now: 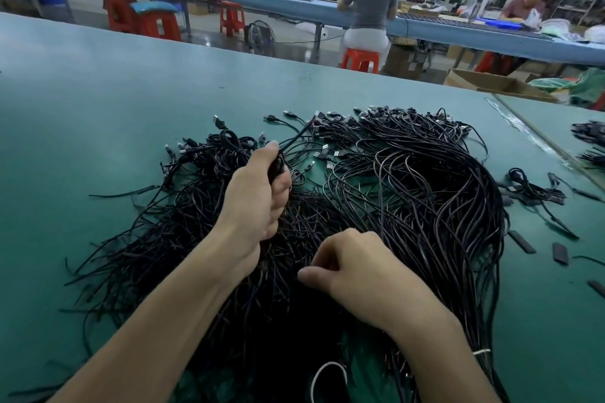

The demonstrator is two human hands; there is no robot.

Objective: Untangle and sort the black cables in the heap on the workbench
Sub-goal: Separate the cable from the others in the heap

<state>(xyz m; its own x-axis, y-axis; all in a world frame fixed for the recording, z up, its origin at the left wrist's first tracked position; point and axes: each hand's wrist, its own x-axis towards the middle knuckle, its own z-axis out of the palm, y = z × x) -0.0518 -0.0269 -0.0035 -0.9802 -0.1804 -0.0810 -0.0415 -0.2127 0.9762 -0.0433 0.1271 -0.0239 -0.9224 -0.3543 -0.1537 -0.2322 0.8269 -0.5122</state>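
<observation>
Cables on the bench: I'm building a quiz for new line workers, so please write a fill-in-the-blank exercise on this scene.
1. The left hand grips a bunch of ___ cables.
2. One ___ cable curls at the picture's bottom edge.
3. Beyond the bench, a person in grey sits with their ___ to the camera.

Missing words: black; white; back.
</observation>
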